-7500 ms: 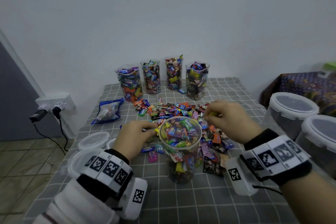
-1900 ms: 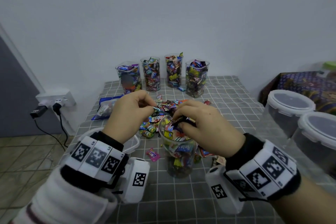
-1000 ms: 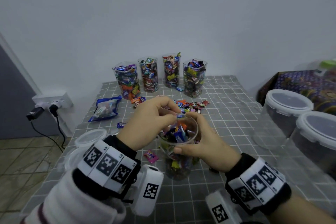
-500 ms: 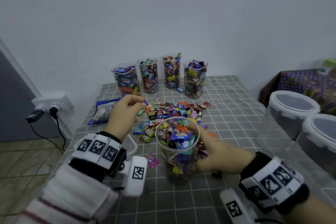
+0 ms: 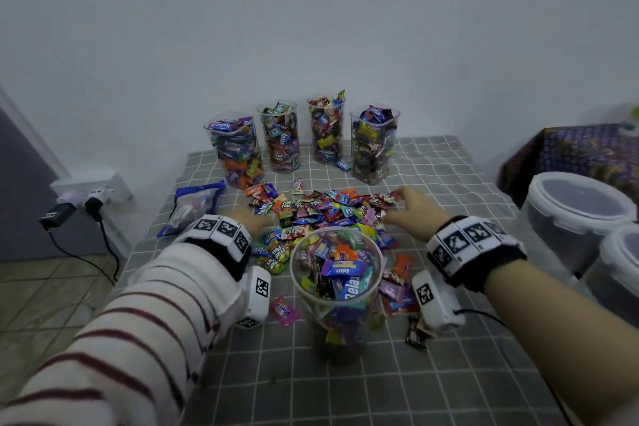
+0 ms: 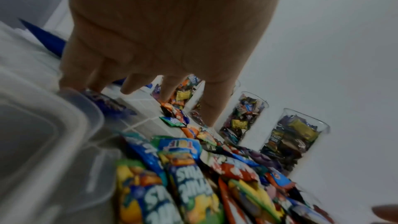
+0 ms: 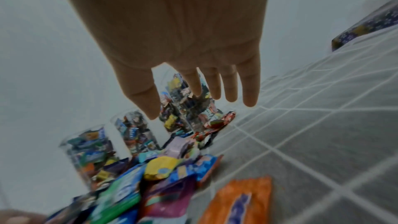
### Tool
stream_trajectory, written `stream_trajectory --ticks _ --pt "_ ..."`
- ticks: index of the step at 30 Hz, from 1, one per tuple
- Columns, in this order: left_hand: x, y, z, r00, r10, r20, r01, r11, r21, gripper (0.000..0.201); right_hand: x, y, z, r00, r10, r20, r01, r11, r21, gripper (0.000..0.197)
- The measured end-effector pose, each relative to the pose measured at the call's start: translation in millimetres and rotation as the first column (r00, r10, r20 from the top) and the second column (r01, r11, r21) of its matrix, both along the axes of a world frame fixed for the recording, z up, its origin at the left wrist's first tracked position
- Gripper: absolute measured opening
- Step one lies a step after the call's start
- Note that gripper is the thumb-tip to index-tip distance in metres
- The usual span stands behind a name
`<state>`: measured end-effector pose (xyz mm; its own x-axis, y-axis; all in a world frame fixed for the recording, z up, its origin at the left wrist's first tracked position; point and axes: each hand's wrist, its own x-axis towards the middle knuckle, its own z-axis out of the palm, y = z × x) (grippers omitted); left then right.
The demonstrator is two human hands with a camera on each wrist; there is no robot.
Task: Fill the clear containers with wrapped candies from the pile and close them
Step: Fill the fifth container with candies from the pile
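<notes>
Currently both hands reach over the candy pile [image 5: 321, 211] on the worktop [image 5: 449, 373]: left hand [image 6: 172, 31] and right hand [image 7: 178, 28] spread, fingers straight, holding nothing. Near container [image 5: 337, 290] stands lidless and heaped between the wrists.

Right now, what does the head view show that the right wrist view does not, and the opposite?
Only the head view shows the near container, open and almost full, the left hand, the blue bag and two lidded tubs.

Only the right wrist view shows the right hand from behind, with straight, spread fingers holding nothing.

Both show the candy pile, filled containers by the wall, and the checked cloth.
</notes>
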<state>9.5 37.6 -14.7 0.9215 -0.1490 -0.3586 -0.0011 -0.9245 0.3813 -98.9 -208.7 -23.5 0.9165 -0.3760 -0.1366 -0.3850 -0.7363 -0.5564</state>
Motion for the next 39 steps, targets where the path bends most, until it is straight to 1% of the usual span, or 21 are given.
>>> stream_trajectory --ticks 1,3,5,7,9,11,13,15,16,18,20,22,25,27,29,34,37,39 --pt "0 -4 -1 0.999 -0.039 0.0 0.039 0.999 0.037 0.04 7 -3 -2 1.0 -0.016 -0.017 0.015 1.0 -0.026 0.06" --pt "1 -14 -5 0.998 -0.057 -0.018 0.059 0.996 0.07 0.061 19 -8 -4 0.997 -0.041 -0.058 0.037 0.997 -0.062 0.061" --pt "3 -23 -8 0.999 -0.045 -0.029 0.046 0.998 0.035 0.076 29 -12 -5 0.994 -0.051 -0.096 0.042 0.995 -0.091 0.065" --pt "7 -29 -13 0.997 -0.053 -0.053 0.052 0.998 -0.023 0.084 37 -16 -7 0.989 -0.043 -0.14 0.028 0.994 -0.107 0.068" --pt "11 -34 -17 0.989 -0.124 -0.078 0.121 0.992 -0.045 0.088 44 -16 -9 0.982 -0.018 -0.187 0.004 0.997 -0.073 0.075" --pt "10 -40 -17 0.971 -0.215 -0.109 0.211 0.976 -0.046 0.092 49 -12 -9 0.979 0.029 -0.203 -0.03 1.0 -0.002 0.08" --pt "11 -45 -17 0.951 -0.287 -0.111 0.289 0.957 -0.001 0.093 52 -6 -8 0.976 0.097 -0.196 -0.086 0.994 0.062 0.08" --pt "10 -48 -17 0.933 -0.347 -0.098 0.354 0.934 0.059 0.089 53 1 -6 0.96 0.175 -0.216 -0.158 0.983 0.097 0.084" --pt "10 -49 -19 0.924 -0.373 -0.079 0.38 0.921 0.087 0.085 53 4 -5 0.946 0.214 -0.245 -0.2 0.977 0.08 0.085" --pt "10 -51 -21 0.911 -0.41 -0.045 0.412 0.901 0.132 0.079 53 8 -4 0.917 0.262 -0.299 -0.277 0.961 -0.006 0.088" --pt "9 -52 -20 0.902 -0.432 0.006 0.426 0.891 0.157 0.072 54 10 -3 0.901 0.277 -0.335 -0.321 0.944 -0.082 0.089" --pt "7 -52 -18 0.889 -0.454 0.065 0.436 0.881 0.185 0.062 53 12 1 0.889 0.285 -0.357 -0.35 0.927 -0.133 0.083" --pt "7 -51 -18 0.876 -0.453 0.165 0.42 0.885 0.2 0.042 50 16 8 0.879 0.295 -0.375 -0.393 0.893 -0.22 0.072" --pt "6 -50 -17 0.881 -0.419 0.219 0.385 0.905 0.184 0.031 48 19 11 0.882 0.285 -0.375 -0.403 0.869 -0.287 0.064" --pt "5 -49 -16 0.883 -0.391 0.259 0.358 0.919 0.165 0.028 46 20 11 0.898 0.262 -0.352 -0.381 0.864 -0.328 0.055" --pt "4 -44 -10 0.892 -0.319 0.319 0.313 0.947 0.072 0.025 42 18 12 0.942 0.242 -0.234 -0.308 0.899 -0.311 0.034" --pt "2 -40 -6 0.912 -0.274 0.306 0.298 0.954 -0.035 0.023 39 19 17 0.954 0.222 -0.202 -0.275 0.916 -0.291 0.025" --pt "-2 -37 -2 0.914 -0.253 0.318 0.294 0.952 -0.087 0.02 35 21 23 0.959 0.226 -0.17 -0.268 0.917 -0.296 0.023"
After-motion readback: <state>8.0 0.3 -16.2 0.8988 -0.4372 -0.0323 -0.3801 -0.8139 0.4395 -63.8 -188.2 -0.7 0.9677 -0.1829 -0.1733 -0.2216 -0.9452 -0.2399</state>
